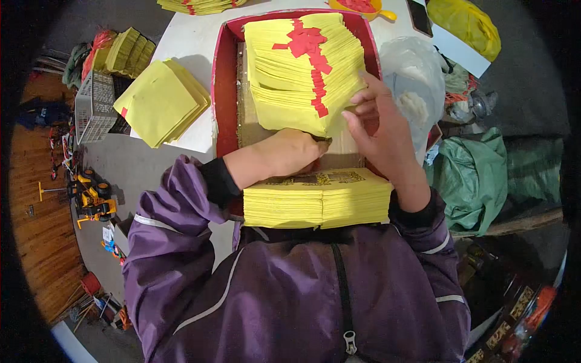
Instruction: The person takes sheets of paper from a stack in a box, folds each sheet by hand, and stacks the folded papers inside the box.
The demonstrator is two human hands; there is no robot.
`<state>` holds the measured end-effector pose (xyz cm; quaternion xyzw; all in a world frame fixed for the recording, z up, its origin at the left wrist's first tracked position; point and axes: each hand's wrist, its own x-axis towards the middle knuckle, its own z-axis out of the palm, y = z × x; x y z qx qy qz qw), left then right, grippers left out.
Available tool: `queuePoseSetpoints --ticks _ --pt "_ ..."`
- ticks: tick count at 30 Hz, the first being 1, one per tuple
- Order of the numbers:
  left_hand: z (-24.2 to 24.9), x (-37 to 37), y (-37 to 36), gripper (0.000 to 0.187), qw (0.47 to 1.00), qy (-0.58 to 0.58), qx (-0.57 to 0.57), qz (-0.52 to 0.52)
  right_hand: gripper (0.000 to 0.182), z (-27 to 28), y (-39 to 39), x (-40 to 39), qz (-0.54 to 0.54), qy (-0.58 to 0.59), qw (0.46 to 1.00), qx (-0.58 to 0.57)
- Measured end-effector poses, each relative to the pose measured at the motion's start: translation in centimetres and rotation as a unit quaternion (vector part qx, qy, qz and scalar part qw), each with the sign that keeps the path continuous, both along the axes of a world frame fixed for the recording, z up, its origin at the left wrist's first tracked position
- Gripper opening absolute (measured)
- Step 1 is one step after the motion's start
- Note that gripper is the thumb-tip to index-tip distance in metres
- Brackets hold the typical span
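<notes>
A fanned stack of yellow paper sheets (281,66) stands in a red-sided box (227,109), with small red paper strips (318,69) along its top. My left hand (287,154) is closed at the stack's near lower edge, fingertips curled against a yellow sheet and partly hidden. My right hand (384,124) is beside the stack's right corner, fingers bent and thumb apart from them, touching or nearly touching the sheet edges. Just below my hands, two neat bundles of yellow paper (318,202) lie side by side at the box's near end, with dark print on top.
More yellow sheets (160,103) lie on the white table (193,45) at left. A yellow bowl (378,9) of red pieces, a phone (419,17) and a clear plastic bag (411,72) are at right. A white crate (95,109) stands on the floor.
</notes>
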<state>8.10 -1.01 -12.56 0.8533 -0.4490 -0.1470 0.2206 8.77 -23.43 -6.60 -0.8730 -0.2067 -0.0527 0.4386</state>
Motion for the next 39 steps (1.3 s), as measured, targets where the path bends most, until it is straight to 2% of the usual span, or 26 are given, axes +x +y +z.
queuePoseSetpoints --ticks 3,6,8,10,11,13,18,24,28,30,31,33,35,39 --pt "3.0 0.1 1.2 0.019 0.994 0.104 -0.01 0.013 0.069 0.3 -0.7 -0.1 0.003 0.006 0.998 0.058" --pt "9.3 0.4 2.3 0.016 0.995 0.093 -0.02 0.041 0.068 0.8 -1.4 -0.5 -0.017 0.018 0.998 0.049" --pt "13.0 0.9 3.0 0.012 0.98 0.109 -0.11 0.121 0.068 1.3 -1.8 -0.9 -0.039 0.034 0.998 0.038" --pt "14.3 2.1 3.4 0.01 0.967 0.041 -0.145 0.206 0.068 1.6 -1.9 -1.0 -0.033 0.034 0.998 0.04" --pt "14.1 3.3 3.6 0.01 0.967 0.036 -0.146 0.208 0.068 1.6 -1.9 -1.1 -0.029 0.037 0.998 0.043" --pt "12.8 6.0 3.8 0.015 0.934 -0.185 -0.097 0.29 0.067 1.8 -1.9 -1.3 -0.023 0.045 0.998 0.047" --pt "9.9 8.5 4.1 0.022 0.91 -0.273 -0.057 0.309 0.065 3.2 -2.6 -2.7 -0.012 0.053 0.997 0.056" --pt "11.9 7.1 4.0 0.034 0.927 -0.15 -0.017 0.344 0.072 3.1 -5.0 -4.3 0.019 0.107 0.992 0.064" --pt "12.8 2.4 4.9 0.043 0.907 -0.257 -0.19 0.272 0.079 4.8 -6.1 -6.5 0.19 0.144 0.97 0.05" --pt "14.6 -1.8 6.5 0.056 0.947 -0.021 -0.2 0.25 0.081 4.8 -6.6 -7.1 0.201 0.135 0.97 0.019" --pt "14.5 -3.6 7.5 0.069 0.959 0.05 -0.168 0.224 0.084 4.8 -6.8 -7.3 0.213 0.118 0.97 -0.012" --pt "13.7 -6.8 8.3 0.078 0.962 0.145 -0.149 0.178 0.088 4.9 -7.1 -7.4 0.241 0.081 0.964 -0.075" --pt "12.9 -9.2 8.5 0.077 0.975 0.139 -0.069 0.161 0.09 4.5 -7.1 -7.4 0.235 0.076 0.965 -0.085" --pt "10.8 -10.7 8.0 0.075 0.973 0.117 -0.055 0.192 0.097 3.7 -7.1 -7.6 0.218 0.056 0.968 -0.114"
